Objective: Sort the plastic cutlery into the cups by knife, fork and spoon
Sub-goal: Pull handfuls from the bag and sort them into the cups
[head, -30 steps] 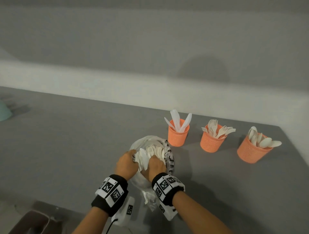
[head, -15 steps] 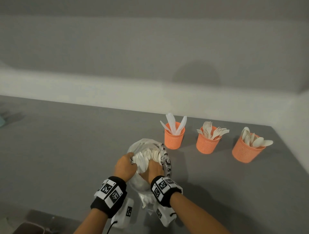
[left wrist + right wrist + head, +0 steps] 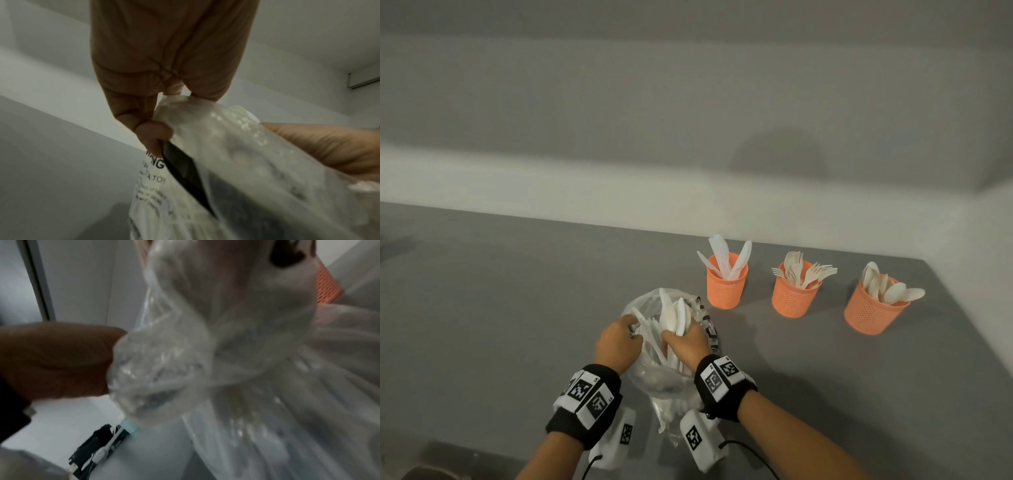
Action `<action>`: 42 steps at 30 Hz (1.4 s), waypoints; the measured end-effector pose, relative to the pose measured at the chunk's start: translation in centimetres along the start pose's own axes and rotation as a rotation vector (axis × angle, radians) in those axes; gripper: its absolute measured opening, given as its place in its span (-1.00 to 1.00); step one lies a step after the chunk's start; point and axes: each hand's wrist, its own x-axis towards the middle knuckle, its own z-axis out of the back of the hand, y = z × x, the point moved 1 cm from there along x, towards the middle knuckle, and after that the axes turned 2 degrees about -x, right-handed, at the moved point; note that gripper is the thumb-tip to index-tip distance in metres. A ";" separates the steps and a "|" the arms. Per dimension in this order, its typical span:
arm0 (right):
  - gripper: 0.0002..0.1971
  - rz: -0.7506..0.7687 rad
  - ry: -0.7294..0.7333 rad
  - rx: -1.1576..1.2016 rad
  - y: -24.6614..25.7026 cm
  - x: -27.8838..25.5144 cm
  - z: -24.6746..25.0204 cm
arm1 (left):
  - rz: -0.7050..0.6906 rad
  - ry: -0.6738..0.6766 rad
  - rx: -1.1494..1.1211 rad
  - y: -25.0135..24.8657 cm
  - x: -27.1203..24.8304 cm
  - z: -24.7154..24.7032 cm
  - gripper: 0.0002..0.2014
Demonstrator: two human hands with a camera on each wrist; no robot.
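Observation:
A clear plastic bag (image 3: 643, 305) of white cutlery lies on the grey table (image 3: 482, 308) in front of me. My left hand (image 3: 619, 342) pinches the bag's left rim (image 3: 174, 104). My right hand (image 3: 683, 342) is inside the bag's mouth and grips a bundle of white cutlery (image 3: 671, 315) that sticks up out of it. Three orange mesh cups stand in a row to the right: the knife cup (image 3: 726, 284), the fork cup (image 3: 794, 291) and the spoon cup (image 3: 873, 308). In the right wrist view blurred bag plastic (image 3: 226, 353) covers the fingers.
The table's far edge meets a pale wall ledge (image 3: 585, 192). Its right edge runs close past the spoon cup. White tagged camera boxes (image 3: 702, 438) hang under both wrists, with cables trailing toward me.
The right hand has closed round a bundle of cutlery and raised it partly out of the bag. The left hand stays on the bag's rim. The head view has shifted slightly.

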 end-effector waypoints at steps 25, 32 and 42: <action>-0.93 0.285 -0.418 0.567 4.2 0.2 18.1 | 0.333 0.754 -1.375 -18.0 -3.3 -9.7 -0.34; -0.68 0.179 -0.557 0.504 -0.3 2.0 20.3 | 0.140 0.855 -0.968 -20.8 -3.9 -12.6 -0.35; -0.64 0.305 -0.254 0.037 -1.5 -1.0 20.1 | -0.100 0.372 -0.890 -23.0 -0.7 -14.4 -0.66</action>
